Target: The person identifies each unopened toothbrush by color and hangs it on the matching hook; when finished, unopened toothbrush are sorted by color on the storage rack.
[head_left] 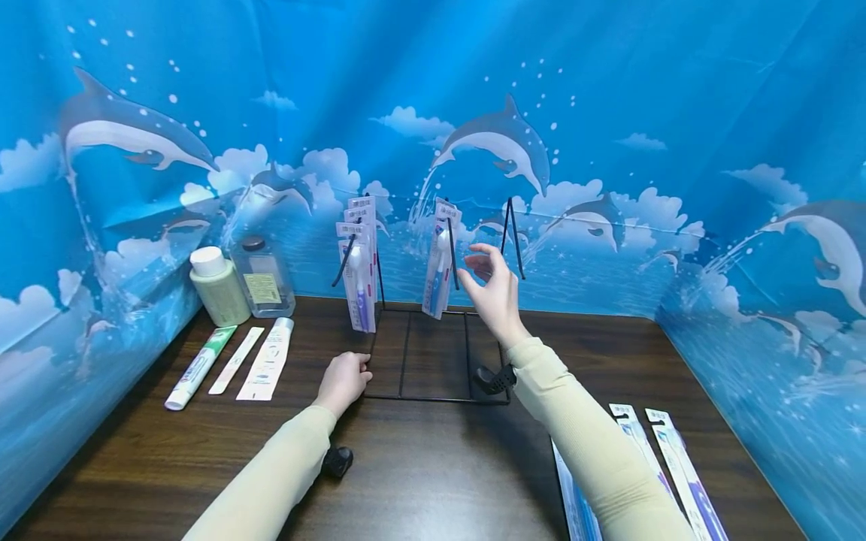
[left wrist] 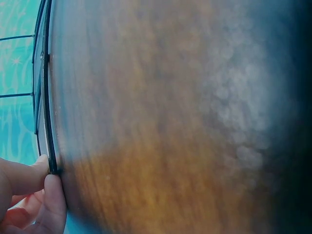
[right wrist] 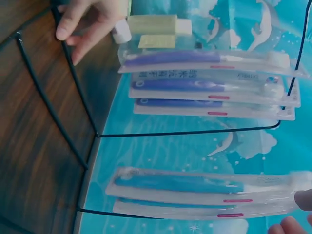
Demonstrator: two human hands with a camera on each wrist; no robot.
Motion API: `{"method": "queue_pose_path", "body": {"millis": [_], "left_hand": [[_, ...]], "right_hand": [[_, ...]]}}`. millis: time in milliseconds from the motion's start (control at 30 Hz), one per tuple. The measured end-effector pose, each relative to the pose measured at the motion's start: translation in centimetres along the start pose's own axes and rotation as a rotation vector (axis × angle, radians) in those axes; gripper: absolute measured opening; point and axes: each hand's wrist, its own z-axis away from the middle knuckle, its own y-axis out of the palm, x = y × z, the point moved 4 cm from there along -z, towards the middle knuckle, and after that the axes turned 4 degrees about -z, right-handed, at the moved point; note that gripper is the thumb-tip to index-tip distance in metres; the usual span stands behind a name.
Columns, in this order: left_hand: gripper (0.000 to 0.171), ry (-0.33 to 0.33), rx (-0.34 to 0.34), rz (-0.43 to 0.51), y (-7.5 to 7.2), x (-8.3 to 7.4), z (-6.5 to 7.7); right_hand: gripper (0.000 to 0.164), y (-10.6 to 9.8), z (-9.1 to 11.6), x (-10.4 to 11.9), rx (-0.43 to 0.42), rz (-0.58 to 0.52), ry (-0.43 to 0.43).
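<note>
A black wire display rack (head_left: 436, 399) stands on the table. My left hand (head_left: 343, 382) pinches its front left corner; thumb and finger meet at the wire (left wrist: 47, 112) in the left wrist view. My right hand (head_left: 496, 289) is raised beside the middle hook, fingers loosely curved, with a gap between thumb and fingertips. Closest to it hang packaged blue toothbrushes (head_left: 437, 263), two of them showing in the right wrist view; whether the fingertips touch them I cannot tell. Several packaged purple toothbrushes (head_left: 358, 274) hang on the left hook. The right hook (head_left: 512, 233) carries nothing.
At the left stand a green bottle (head_left: 220, 289) and a clear bottle (head_left: 264, 278). Before them lie a toothpaste tube (head_left: 200, 370), a narrow white packet (head_left: 236, 361) and a white tube (head_left: 267, 361). More packaged toothbrushes (head_left: 686, 473) lie at right, partly behind my right sleeve.
</note>
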Motion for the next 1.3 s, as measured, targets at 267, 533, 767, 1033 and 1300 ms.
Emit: {"method": "queue_pose_path", "body": {"millis": [267,533,767,1033,1300], "left_hand": [[0.036,0.026,-0.008,-0.001,-0.1,-0.1,0.1],[0.036,0.022,0.000,-0.005,-0.3,0.1,-0.1],[0.037,0.015,0.018,-0.001,-0.3,0.2,-0.2],[0.037,0.017,0.020,0.002,-0.2,0.0,-0.2],[0.037,0.028,0.021,-0.013,0.1,-0.2,-0.1]], "right_hand": [[0.024,-3.2,3.2,0.9,0.062,0.068,-0.021],[0.026,-8.2,7.1,1.3,0.100,0.168,-0.006],[0.030,-11.4,10.9,-1.4,0.194,0.355,0.094],[0.033,-13.7,14.7,-5.3,0.325,0.490,0.329],[0.028,-14.4,17.1,-7.3,0.363,0.616,0.453]]}}
